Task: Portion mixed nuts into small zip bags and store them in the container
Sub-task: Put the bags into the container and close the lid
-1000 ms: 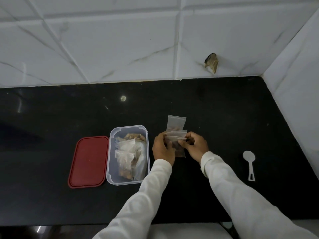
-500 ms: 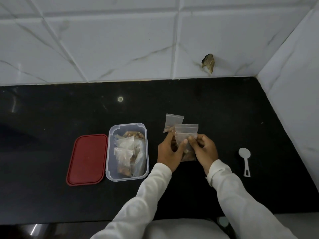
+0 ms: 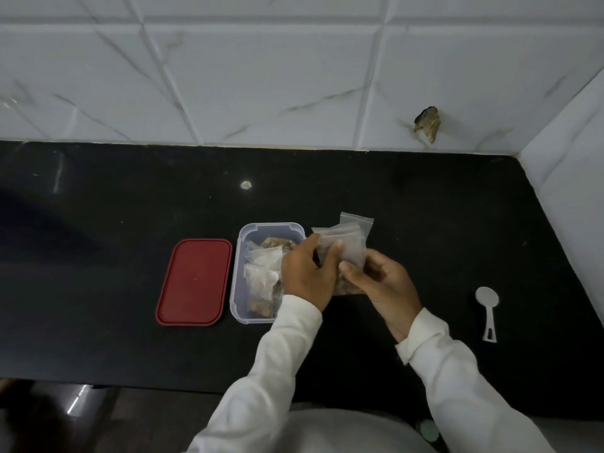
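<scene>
Left grip (image 3: 309,276) and its sleeve (image 3: 284,348) cover the container's (image 3: 238,289) right wall and near right corner. Bags (image 3: 348,248) bunched between the left grip and right grip (image 3: 380,284): lower parts hidden, count unclear. Packets (image 3: 261,279) inside the container are blurred, contents not readable. Both sleeves are cut by the bottom edge, the desk (image 3: 98,305) by the left edge.

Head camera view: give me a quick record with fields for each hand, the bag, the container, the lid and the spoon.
left hand: grips the zip bag near its top
right hand: holds the same bag lower down
zip bag: between both hands, nuts at the bottom
container: open, filled bags inside
lid: red, flat on the counter, left of the container
spoon: white, far right, untouched
</scene>
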`<state>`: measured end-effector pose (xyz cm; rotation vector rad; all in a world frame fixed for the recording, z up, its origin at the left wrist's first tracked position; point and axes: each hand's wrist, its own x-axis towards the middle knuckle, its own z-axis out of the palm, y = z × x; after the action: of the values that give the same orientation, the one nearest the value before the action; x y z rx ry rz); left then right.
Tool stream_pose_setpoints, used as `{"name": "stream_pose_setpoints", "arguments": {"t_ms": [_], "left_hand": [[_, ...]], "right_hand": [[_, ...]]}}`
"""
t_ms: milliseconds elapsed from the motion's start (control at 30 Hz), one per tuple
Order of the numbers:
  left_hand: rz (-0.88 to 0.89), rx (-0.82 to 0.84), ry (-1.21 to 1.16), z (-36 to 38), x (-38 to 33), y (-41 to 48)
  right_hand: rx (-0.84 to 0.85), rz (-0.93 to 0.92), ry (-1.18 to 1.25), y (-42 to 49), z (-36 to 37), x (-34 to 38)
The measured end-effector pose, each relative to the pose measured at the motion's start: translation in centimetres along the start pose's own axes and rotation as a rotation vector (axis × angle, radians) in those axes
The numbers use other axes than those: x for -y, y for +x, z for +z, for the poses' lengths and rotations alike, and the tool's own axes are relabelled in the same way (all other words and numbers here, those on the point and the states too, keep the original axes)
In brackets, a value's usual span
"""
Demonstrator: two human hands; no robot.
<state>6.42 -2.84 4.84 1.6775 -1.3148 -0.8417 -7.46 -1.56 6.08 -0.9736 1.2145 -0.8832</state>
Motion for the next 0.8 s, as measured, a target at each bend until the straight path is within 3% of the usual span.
{"name": "stream_pose_setpoints", "arguments": {"t_ms": [267,400,600,700,800], "left_hand": [[-0.187,-0.014,0.027,-5.7,3.5,0.8],[-0.169,0.13,0.135,-8.3,4.7,1.5],[-0.136,0.123,0.337,-9.1,6.5,1.4],[-0.109,0.179,0.466,-9.6,6.9,1.6],[-0.065,0.298,0.644,-9.5,6.8,1.5]], "right_hand": [[-0.046,-0.082,-0.342,1.2,5.8,-1.4],[-0.064,-0.13,-0.535,1.2,8.2,-2.0],[-0.053,-0.167,-1.027,0.6,10.4,-2.0],[-0.061,-0.148,-1.126,0.4,11.0,-2.4],[-0.067,-0.27,-1.265,0.3,11.3,-3.6]]}}
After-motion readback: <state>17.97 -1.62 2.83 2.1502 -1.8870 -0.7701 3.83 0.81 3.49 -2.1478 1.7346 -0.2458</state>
